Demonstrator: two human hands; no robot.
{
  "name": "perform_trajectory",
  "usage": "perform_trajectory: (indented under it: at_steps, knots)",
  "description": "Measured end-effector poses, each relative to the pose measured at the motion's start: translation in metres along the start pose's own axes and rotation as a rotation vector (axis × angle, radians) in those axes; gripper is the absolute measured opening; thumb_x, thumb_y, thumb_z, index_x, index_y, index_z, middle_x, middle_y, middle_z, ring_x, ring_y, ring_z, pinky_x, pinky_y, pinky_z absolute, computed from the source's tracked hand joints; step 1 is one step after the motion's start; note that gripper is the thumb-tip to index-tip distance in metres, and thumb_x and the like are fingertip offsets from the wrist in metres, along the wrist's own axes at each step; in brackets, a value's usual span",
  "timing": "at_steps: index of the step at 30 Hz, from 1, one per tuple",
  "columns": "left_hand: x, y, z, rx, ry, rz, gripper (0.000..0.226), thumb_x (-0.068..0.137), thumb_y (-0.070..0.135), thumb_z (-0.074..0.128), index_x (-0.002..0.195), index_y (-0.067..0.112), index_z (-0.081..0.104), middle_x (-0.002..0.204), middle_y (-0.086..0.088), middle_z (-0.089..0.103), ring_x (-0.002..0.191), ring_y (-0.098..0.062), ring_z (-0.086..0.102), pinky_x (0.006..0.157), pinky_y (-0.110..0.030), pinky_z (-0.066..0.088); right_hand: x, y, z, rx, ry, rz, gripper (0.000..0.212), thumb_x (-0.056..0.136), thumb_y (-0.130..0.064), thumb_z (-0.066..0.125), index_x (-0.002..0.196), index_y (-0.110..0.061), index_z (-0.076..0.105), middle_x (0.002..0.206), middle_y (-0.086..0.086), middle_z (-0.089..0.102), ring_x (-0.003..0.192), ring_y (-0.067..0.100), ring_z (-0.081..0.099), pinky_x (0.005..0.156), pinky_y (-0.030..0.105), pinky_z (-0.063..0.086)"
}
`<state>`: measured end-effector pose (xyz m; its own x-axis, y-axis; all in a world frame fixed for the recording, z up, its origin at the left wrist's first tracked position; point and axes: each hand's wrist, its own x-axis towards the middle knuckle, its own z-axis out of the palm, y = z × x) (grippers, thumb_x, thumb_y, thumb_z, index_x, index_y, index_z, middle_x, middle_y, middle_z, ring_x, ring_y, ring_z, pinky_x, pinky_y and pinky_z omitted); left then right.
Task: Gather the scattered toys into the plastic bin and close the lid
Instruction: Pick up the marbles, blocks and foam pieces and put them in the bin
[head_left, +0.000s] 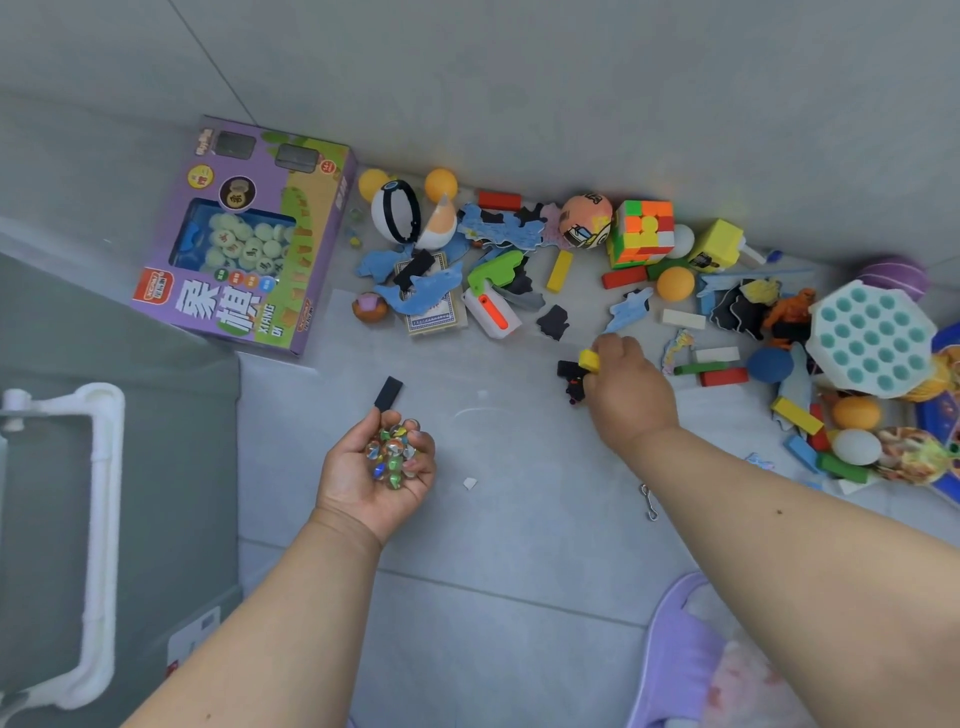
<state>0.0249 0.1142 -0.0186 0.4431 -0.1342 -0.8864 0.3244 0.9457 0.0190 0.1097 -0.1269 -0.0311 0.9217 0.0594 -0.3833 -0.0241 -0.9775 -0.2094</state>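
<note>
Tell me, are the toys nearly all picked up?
Not yet. The left hand cups a bunch of marbles, and the right hand pinches a yellow block. The puzzle cube, the purple game box and many balls and blocks lie on the floor.

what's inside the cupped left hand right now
The left hand, palm up with fingers curled, holds a heap of glass marbles. Any marbles under the top layer are covered.
</note>
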Motion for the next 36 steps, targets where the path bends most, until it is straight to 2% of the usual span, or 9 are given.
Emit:
perform_trajectory:
  at_steps: [3, 9, 14, 18, 22, 25, 29, 33, 36]
  knots:
    - [0.0, 0.0, -0.001, 0.002, -0.002, 0.004, 0.025, 0.082, 0.026, 0.055, 0.064, 0.011, 0.063, 0.07, -0.004, 0.056, 0.056, -0.015, 0.055, 0.041, -0.017, 0.036, 0.004, 0.002, 0.008, -0.077, -0.074, -0.05, 0.033, 0.093, -0.015, 0.044, 0.124, -0.008, 0.042, 0.114, 0.018, 0.041, 0.09, 0.034, 0.048, 0.061, 0.034, 0.036]
    - [-0.002, 0.005, -0.006, 0.014, 0.006, 0.015, 0.02, 0.077, 0.024, 0.056, 0.064, 0.011, 0.062, 0.07, -0.004, 0.055, 0.056, -0.015, 0.055, 0.041, -0.017, 0.035, 0.007, 0.001, 0.015, 0.074, -0.027, -0.012, 0.033, 0.093, -0.028, 0.046, 0.121, -0.011, 0.047, 0.113, 0.018, 0.037, 0.091, 0.035, 0.048, 0.07, 0.034, 0.044]
    - [-0.002, 0.01, -0.01, 0.021, -0.014, 0.012, 0.012, 0.068, 0.019, 0.068, 0.062, 0.01, 0.062, 0.069, -0.004, 0.056, 0.054, -0.016, 0.055, 0.04, -0.017, 0.035, 0.005, -0.009, 0.025, -0.154, -0.13, -0.029, 0.05, 0.093, -0.05, 0.043, 0.128, -0.015, 0.036, 0.127, 0.016, 0.031, 0.106, 0.033, 0.042, 0.074, 0.036, 0.044]
    - [-0.004, 0.016, -0.015, -0.001, -0.107, 0.015, 0.034, 0.037, 0.008, 0.087, 0.062, 0.009, 0.064, 0.068, -0.005, 0.058, 0.055, -0.018, 0.057, 0.04, -0.019, 0.037, 0.009, -0.013, 0.025, -0.228, -0.153, -0.091, 0.042, 0.098, -0.039, 0.039, 0.125, -0.006, 0.039, 0.124, 0.02, 0.037, 0.096, 0.033, 0.048, 0.064, 0.033, 0.031]
    - [-0.007, 0.023, -0.02, -0.035, -0.094, 0.029, 0.033, 0.037, 0.008, 0.085, 0.062, 0.009, 0.064, 0.068, -0.005, 0.057, 0.054, -0.018, 0.057, 0.038, -0.019, 0.037, 0.01, -0.023, 0.019, -0.198, -0.192, -0.113, 0.038, 0.095, -0.033, 0.043, 0.119, -0.004, 0.041, 0.118, 0.019, 0.041, 0.082, 0.033, 0.053, 0.059, 0.033, 0.031]
    - [-0.009, 0.028, -0.026, -0.06, -0.097, 0.047, 0.043, 0.028, 0.006, 0.09, 0.062, 0.01, 0.064, 0.068, -0.006, 0.058, 0.055, -0.018, 0.057, 0.039, -0.019, 0.037, 0.003, -0.042, 0.018, -0.18, -0.234, -0.172, 0.035, 0.093, -0.032, 0.044, 0.115, -0.006, 0.043, 0.114, 0.016, 0.045, 0.072, 0.029, 0.046, 0.058, 0.032, 0.031]
    - [-0.008, 0.033, -0.032, -0.096, -0.1, 0.072, 0.048, 0.024, 0.003, 0.092, 0.062, 0.01, 0.064, 0.068, -0.005, 0.058, 0.054, -0.018, 0.057, 0.04, -0.017, 0.037, -0.002, -0.091, 0.016, -0.147, -0.234, -0.337, 0.036, 0.091, -0.034, 0.045, 0.118, -0.011, 0.042, 0.115, 0.012, 0.049, 0.089, 0.033, 0.056, 0.06, 0.032, 0.032]
    - [-0.007, 0.037, -0.036, -0.113, -0.103, 0.084, 0.047, 0.024, 0.003, 0.092, 0.061, 0.01, 0.064, 0.069, -0.005, 0.057, 0.055, -0.018, 0.057, 0.039, -0.02, 0.037, 0.001, -0.151, 0.024, -0.145, -0.24, -0.525, 0.046, 0.093, -0.033, 0.044, 0.137, -0.024, 0.033, 0.123, 0.011, 0.044, 0.101, 0.034, 0.053, 0.063, 0.034, 0.034]
    - [-0.007, 0.037, -0.037, -0.116, -0.101, 0.082, 0.046, 0.025, 0.003, 0.092, 0.061, 0.01, 0.064, 0.07, -0.006, 0.057, 0.055, -0.018, 0.057, 0.038, -0.021, 0.037, 0.001, -0.174, 0.034, -0.272, -0.276, -0.567, 0.046, 0.094, -0.023, 0.045, 0.137, -0.025, 0.031, 0.126, 0.013, 0.04, 0.106, 0.032, 0.05, 0.065, 0.033, 0.034]
